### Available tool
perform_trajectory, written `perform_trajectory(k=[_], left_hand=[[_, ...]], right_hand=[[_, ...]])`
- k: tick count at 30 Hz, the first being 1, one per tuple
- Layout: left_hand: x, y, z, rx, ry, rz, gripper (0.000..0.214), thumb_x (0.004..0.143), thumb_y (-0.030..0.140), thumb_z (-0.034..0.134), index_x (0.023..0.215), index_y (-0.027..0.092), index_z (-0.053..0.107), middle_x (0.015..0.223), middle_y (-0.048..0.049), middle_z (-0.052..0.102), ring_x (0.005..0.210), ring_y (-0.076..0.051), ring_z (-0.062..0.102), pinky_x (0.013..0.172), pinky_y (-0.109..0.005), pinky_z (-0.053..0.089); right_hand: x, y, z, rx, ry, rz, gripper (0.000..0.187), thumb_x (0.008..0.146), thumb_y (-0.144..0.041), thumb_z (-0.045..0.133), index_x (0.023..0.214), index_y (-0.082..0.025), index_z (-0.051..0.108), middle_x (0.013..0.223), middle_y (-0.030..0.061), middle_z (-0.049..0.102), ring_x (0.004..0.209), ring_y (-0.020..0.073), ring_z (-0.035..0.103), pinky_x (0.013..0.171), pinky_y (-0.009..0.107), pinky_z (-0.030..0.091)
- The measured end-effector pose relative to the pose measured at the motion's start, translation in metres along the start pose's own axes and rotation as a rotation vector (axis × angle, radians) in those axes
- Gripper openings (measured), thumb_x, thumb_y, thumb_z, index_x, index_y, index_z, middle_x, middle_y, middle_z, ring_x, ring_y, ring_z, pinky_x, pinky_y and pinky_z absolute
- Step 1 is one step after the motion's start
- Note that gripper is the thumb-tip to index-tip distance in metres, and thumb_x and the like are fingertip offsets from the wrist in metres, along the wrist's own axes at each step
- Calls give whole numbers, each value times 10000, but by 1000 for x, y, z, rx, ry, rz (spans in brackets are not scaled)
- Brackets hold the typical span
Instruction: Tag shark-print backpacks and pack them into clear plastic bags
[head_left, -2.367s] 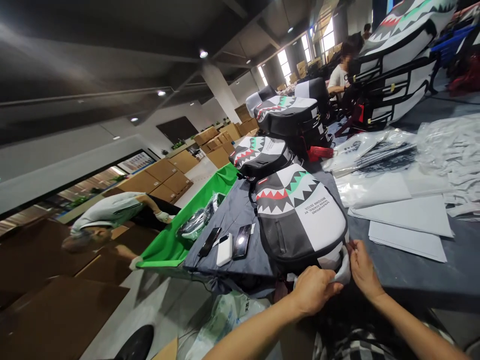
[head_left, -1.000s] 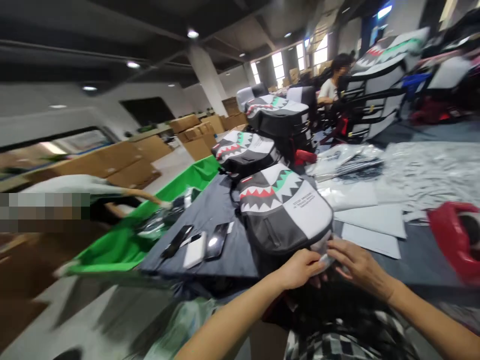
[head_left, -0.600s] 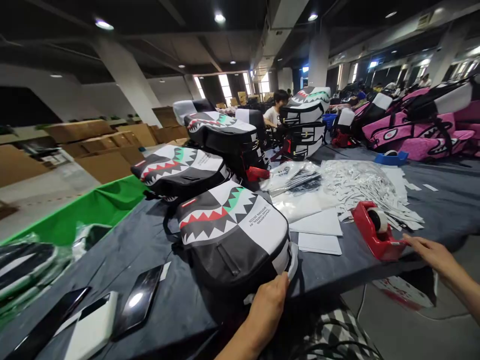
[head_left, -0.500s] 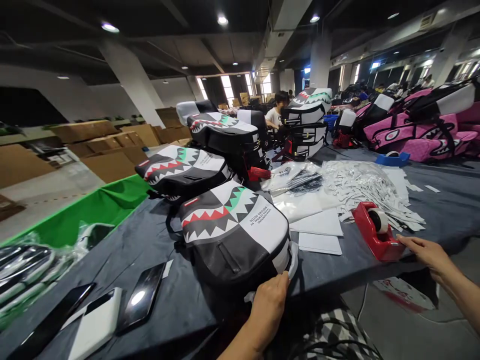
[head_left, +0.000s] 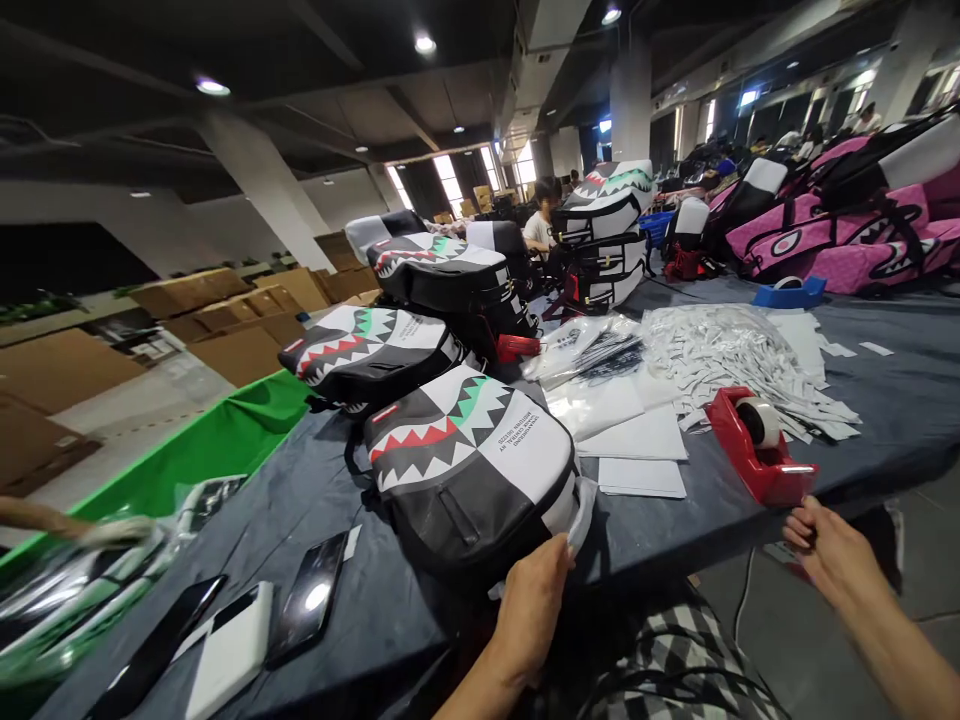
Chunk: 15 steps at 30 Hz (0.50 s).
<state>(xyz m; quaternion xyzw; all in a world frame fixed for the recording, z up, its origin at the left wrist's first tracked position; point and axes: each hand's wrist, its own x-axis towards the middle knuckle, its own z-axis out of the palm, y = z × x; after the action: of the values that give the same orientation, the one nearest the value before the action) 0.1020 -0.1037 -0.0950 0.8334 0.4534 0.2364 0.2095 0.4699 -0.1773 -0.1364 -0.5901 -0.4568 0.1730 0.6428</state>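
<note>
A black, grey and white backpack (head_left: 472,470) with a shark-mouth print lies at the near edge of the grey table (head_left: 900,400). My left hand (head_left: 532,600) grips its near bottom edge, fingers wrapped round the white corner. My right hand (head_left: 825,550) hangs just off the table edge below a red tape dispenser (head_left: 757,450). Its fingers are curled, and whatever they hold is too small to see.
Two more shark backpacks (head_left: 367,355) sit behind the first, and others are stacked beyond them. White sheets (head_left: 637,440), bagged tags (head_left: 720,350), two phones (head_left: 307,600) and a white power bank (head_left: 229,650) lie on the table. A green bin (head_left: 217,440) stands to the left, pink backpacks (head_left: 840,230) far right.
My right hand left the backpack, reached to the red tape dispenser, then drew back towards me with fingers curled. My left hand kept its hold. The view swung right.
</note>
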Motion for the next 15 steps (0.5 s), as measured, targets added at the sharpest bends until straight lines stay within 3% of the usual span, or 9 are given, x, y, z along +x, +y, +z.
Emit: perform_trajectory(k=[2, 4, 7, 10, 13, 15], left_hand=[[1, 7, -8, -143, -65, -85, 357, 1037, 329, 359, 861, 193, 639, 723, -8, 687, 530, -117, 573, 562, -224, 427], [2, 11, -13, -245, -121, -140, 336, 1013, 343, 396, 869, 179, 651, 732, -13, 692, 497, -103, 544, 537, -218, 403], [2, 15, -20, -257, -138, -163, 271, 955, 330, 487, 849, 166, 674, 674, 16, 629, 506, -95, 503, 529, -215, 354], [3, 21, -22, -164, -106, -189, 270, 835, 429, 695, 825, 160, 698, 630, 45, 547, 568, -106, 465, 550, -224, 315], [3, 24, -17, -107, -76, -255, 470, 676, 578, 833, 851, 160, 709, 646, 48, 561, 594, -118, 476, 560, -229, 318], [2, 23, -11, -82, -47, -290, 434, 716, 565, 810, 856, 167, 711, 645, 44, 571, 593, -123, 489, 562, -230, 323]], right_hand=[[-21, -6, 52, 130, -103, 114, 538, 923, -701, 465, 640, -275, 300, 495, -65, 279, 383, 118, 271, 320, 258, 260], [-43, -18, 104, 290, -289, 282, 527, 920, -701, 509, 669, -263, 360, 528, -69, 314, 415, 103, 271, 349, 240, 277], [-70, -40, 162, 487, -539, 485, 567, 836, -764, 618, 728, -240, 433, 541, -81, 335, 471, 87, 265, 426, 220, 260], [-81, -46, 193, 501, -577, 471, 623, 740, -814, 682, 758, -226, 477, 567, -74, 379, 510, 87, 302, 470, 215, 264], [-84, -39, 207, 537, -560, 489, 638, 725, -819, 688, 743, -229, 446, 600, -71, 372, 526, 89, 311, 481, 217, 287], [-87, -34, 210, 560, -583, 511, 653, 711, -835, 683, 750, -237, 425, 592, -77, 353, 514, 88, 286, 466, 215, 270]])
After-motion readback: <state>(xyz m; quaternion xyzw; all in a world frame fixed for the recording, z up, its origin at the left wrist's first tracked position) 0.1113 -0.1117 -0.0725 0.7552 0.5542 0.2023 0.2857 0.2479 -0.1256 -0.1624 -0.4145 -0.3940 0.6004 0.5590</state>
